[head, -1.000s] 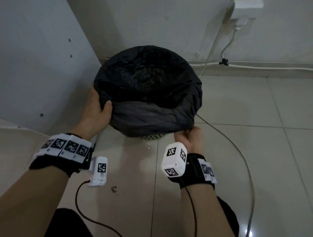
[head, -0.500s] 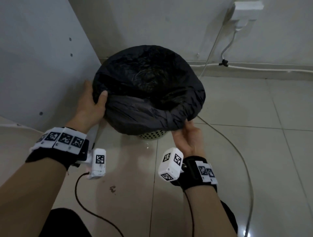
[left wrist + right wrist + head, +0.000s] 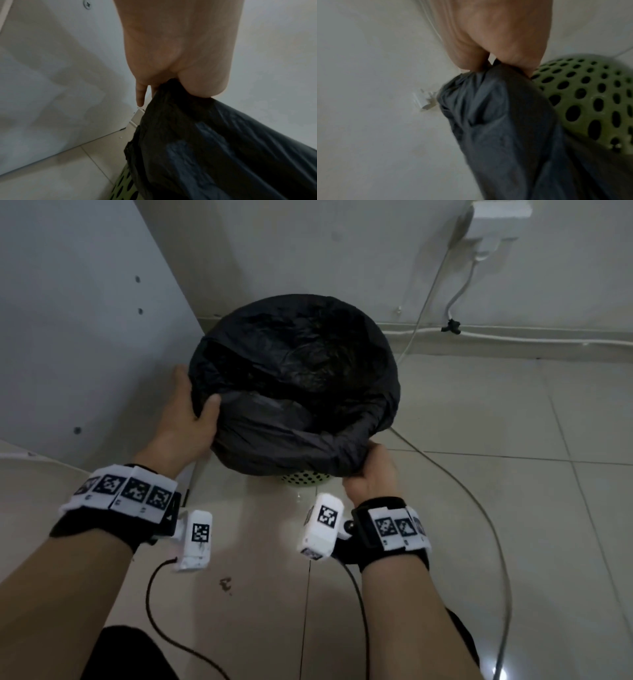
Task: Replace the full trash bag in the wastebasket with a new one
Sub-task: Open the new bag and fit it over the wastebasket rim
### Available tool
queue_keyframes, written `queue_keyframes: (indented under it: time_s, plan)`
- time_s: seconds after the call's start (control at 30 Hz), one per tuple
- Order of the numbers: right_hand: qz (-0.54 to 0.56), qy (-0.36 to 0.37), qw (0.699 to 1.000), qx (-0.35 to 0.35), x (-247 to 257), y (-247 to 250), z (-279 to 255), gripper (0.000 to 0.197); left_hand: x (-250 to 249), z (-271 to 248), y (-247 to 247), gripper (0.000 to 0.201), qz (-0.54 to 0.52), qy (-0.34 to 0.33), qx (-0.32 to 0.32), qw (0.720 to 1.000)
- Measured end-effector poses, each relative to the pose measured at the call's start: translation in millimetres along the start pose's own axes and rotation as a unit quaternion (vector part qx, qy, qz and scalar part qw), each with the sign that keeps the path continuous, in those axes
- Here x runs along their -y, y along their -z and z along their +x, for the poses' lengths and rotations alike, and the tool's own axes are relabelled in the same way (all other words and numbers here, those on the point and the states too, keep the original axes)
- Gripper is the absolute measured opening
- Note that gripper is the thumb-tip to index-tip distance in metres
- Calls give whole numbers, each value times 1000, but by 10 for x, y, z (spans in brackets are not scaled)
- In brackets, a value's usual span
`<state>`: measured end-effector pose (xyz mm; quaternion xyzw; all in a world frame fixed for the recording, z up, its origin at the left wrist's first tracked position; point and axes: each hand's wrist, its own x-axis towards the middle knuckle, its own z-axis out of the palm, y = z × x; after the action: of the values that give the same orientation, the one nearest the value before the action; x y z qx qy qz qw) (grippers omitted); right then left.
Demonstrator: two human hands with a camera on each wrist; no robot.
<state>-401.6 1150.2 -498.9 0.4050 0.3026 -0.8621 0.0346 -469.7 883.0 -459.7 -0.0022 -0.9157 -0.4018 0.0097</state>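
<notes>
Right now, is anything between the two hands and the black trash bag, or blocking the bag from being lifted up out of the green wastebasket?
Nothing visible. The left hand and the right hand already grip the folded-over edge of the black trash bag. Above the green wastebasket the space is open; the white cable lies on the floor beside it.

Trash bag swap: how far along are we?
Early. Done: nothing finished; the black trash bag still lines the green perforated wastebasket. In hand: the left hand grips the bag's folded-over edge at the near-left rim, and the right hand pinches the bunched edge at the near-right, so it is being peeled off the rim. Left: lift the bag out and fit a new one; none is in view.
</notes>
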Motion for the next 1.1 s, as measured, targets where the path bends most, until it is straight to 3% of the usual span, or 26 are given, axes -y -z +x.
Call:
queue_keyframes:
  time_s: [0.07, 0.13, 0.23, 0.37, 0.43, 0.57, 0.7, 0.77, 0.87, 0.97, 1.0, 1.03, 1.07, 1.1]
  plan:
    - [27, 7, 1000, -11, 49, 41, -46, 35, -57, -87, -69, 91, -41, 39, -17, 998]
    - [67, 27, 997, -1, 126, 80, -52, 23, -102, -192, -125, 86, -95, 43, 8, 994]
    - [71, 27, 995, 67, 112, 65, -120, 43, -111, -122, -99, 82, -98, 38, 44, 994]
    - [131, -46, 983, 120, -24, -5, -227, 46, -179, -17, -4, 67, -75, 68, -32, 994]
    - [161, -61, 975, 140, -33, -32, -296, 53, -148, -93, -51, 64, -98, 60, -19, 993]
    - [181, -23, 980, 84, 48, 12, -286, 45, -82, -65, -65, 63, -62, 38, 3, 997]
    - [236, 29, 965, 109, 98, 55, -297, 34, -83, 38, -20, 52, -57, 40, -9, 998]
    - [196, 27, 974, 106, 78, -10, -280, 39, -64, 50, 5, 53, -59, 25, 1, 998]
    - [158, -56, 981, 94, 61, -105, -197, 42, -79, 97, 36, 62, -65, 36, -2, 997]
    - [98, -10, 994, 54, 49, -89, -151, 32, -167, 23, 12, 72, -75, 69, -50, 994]
    - [111, 3, 992, 59, 63, -76, -137, 27, -176, -21, -15, 72, -76, 67, -48, 994]
    - [145, -7, 983, 117, 69, -69, -149, 24, -189, -76, -46, 74, -76, 63, -32, 995]
    - [154, 16, 974, 168, 81, -48, -209, 28, -177, -115, -71, 78, -68, 70, -6, 995]
    - [155, 22, 974, 161, 68, -26, -207, 39, -164, -138, -87, 85, -56, 81, 14, 995]
